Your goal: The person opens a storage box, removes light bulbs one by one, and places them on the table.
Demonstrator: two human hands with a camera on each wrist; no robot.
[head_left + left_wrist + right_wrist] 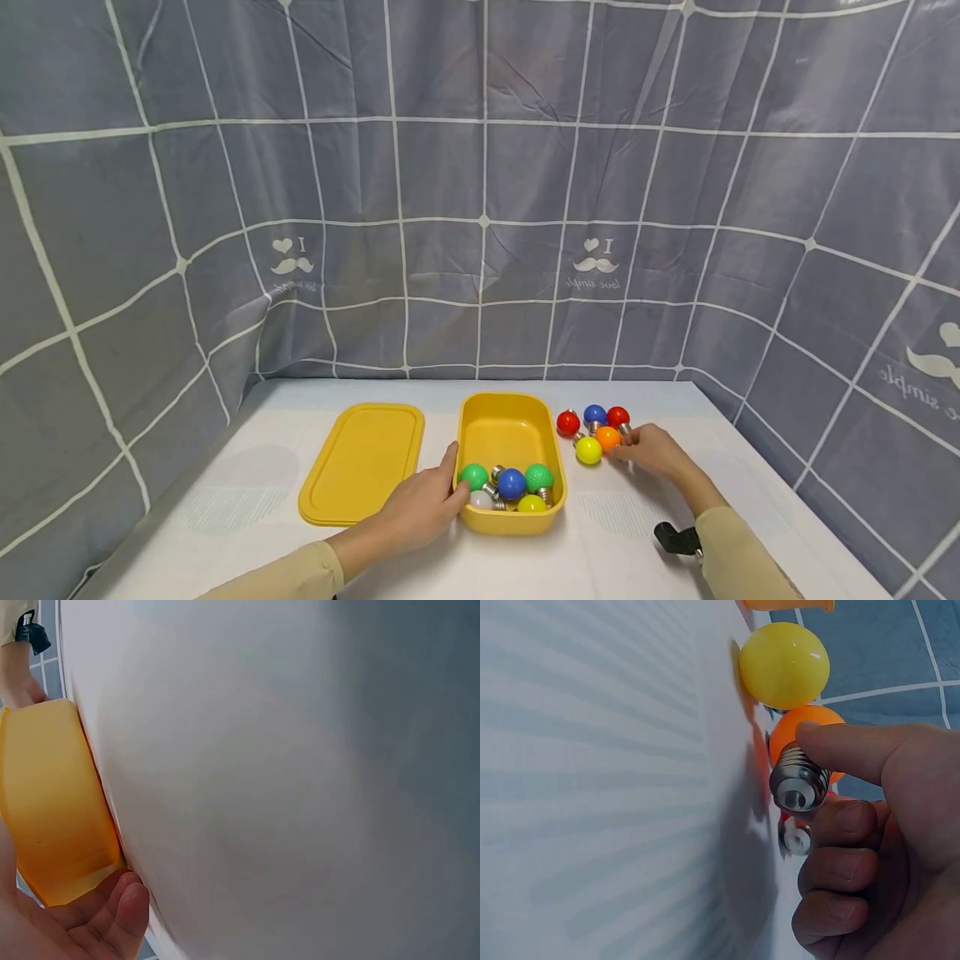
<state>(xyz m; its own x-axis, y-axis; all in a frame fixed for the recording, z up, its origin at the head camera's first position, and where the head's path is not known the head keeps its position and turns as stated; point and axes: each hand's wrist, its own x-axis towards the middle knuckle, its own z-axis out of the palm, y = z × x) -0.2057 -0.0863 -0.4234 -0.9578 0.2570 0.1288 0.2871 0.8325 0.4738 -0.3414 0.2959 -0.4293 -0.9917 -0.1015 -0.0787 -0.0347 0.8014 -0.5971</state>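
At the left side of a yellow plastic box (510, 522), my left hand (420, 507) holds the wall, its thumb at the rim and its fingers along the outside. Colourful light bulbs lie in the near half of the box, among them a blue bulb (512, 483) and a green bulb (474, 477). My right hand (654, 454) pinches an orange bulb (807, 720) by its metal screw base (799, 776), between thumb and fingers. Close by it on the table are a yellow bulb (588, 451), two red bulbs (567, 423) and another blue bulb (595, 415).
A yellow lid (363, 462) lies flat on the white table (247, 517), left of the box. A grey checked curtain (442, 183) hangs behind the table and along its sides. A black strap piece (677, 538) sticks out by the right sleeve (738, 550).
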